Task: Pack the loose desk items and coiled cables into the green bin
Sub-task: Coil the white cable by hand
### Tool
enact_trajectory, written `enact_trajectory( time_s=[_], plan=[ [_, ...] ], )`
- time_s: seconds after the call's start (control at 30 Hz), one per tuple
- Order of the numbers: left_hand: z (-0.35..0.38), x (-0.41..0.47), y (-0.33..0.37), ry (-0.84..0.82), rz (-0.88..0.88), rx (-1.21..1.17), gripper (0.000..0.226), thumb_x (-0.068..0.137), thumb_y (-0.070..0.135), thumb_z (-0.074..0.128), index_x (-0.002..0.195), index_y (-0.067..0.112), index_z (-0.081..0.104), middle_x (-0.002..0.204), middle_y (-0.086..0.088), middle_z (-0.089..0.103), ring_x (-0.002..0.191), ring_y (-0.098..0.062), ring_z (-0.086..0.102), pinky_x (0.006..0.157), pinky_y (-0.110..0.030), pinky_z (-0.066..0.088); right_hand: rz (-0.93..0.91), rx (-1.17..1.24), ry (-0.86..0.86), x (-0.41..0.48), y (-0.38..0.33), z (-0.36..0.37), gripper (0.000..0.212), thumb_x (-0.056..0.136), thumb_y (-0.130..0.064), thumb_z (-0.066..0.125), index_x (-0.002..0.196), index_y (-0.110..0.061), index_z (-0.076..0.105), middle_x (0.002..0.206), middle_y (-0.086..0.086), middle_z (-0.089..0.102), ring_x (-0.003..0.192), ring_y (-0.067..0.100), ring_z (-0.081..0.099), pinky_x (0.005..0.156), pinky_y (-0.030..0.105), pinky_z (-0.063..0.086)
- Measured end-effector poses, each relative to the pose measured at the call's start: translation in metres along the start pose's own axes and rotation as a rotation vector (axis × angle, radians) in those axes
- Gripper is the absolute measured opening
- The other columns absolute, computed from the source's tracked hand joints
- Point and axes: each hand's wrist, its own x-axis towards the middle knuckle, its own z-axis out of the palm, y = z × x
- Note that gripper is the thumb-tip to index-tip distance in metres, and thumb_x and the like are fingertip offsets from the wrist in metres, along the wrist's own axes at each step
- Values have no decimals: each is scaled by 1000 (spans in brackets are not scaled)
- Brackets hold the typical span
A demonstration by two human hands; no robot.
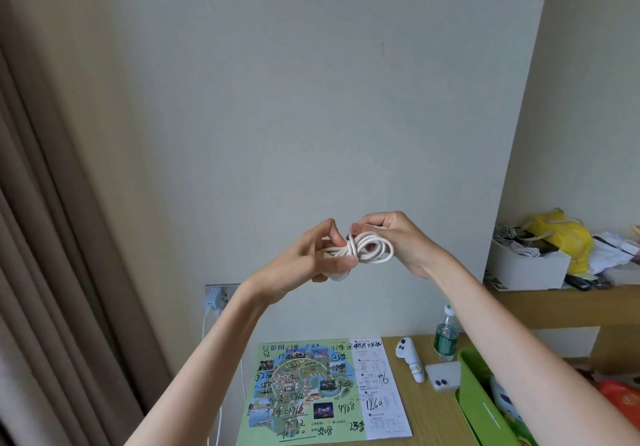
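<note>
Both hands are raised in front of the wall, well above the surface (427, 418). The left hand (311, 260) has its fingers curled round one end of a coiled white cable (372, 253); the right hand (398, 239) pinches the loops from above. Below, a printed map (311, 390) carries handwritten numbers – 1260, 4968 and 3208 among them. The green bin (476, 400) stands at the lower right, partly behind the right forearm.
</note>
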Motion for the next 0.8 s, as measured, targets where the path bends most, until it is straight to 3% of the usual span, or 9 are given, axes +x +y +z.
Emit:
enact_trajectory(
  time_s=[0.1,0.27,0.37,0.5,0.6,0.7,0.8],
  plan=[
    [0,3,-2,101,21,-31,31,82,27,71,88,12,44,65,4,51,56,-10,39,49,-18,31,23,98,9,-1,13,8,25,87,-3,60,74,-18,75,66,-2,61,56,11,47,51,20,40],
    [3,10,-13,287,-22,-56,35,85,31,71,109,13,54,68,6,57,56,-7,44,48,-15,35,62,220,22,-8,27,21,19,96,-17,57,87,-10,73,68,10,64,55,18,54,53,24,46],
    [3,15,-21,381,4,4,27,89,29,67,105,8,63,58,16,59,51,2,49,47,-10,35,43,144,40,-11,29,28,24,96,-24,58,89,-7,74,68,12,68,52,17,57,52,23,47],
    [3,21,-31,503,9,67,20,90,28,65,95,9,64,52,18,52,50,0,45,49,-12,35,-122,-42,257,-12,27,36,16,92,-10,62,85,-4,75,66,10,69,53,18,61,54,26,50],
    [2,23,-34,521,11,48,13,91,28,64,87,16,61,55,15,50,54,-7,43,49,-18,35,-215,22,400,-14,24,38,10,84,3,67,85,-5,73,68,10,71,58,18,67,58,24,53],
    [0,24,-34,532,13,38,12,91,29,63,85,19,61,59,11,50,56,-10,43,48,-20,35,-244,152,369,-17,21,35,9,81,6,70,88,0,71,72,9,72,65,19,69,61,23,54],
    [0,25,-34,534,-9,34,18,92,28,61,91,10,61,60,9,50,54,-8,42,47,-19,36,-267,168,274,-20,19,32,11,82,2,70,93,0,74,90,11,72,78,15,65,59,24,51]
  ],
)
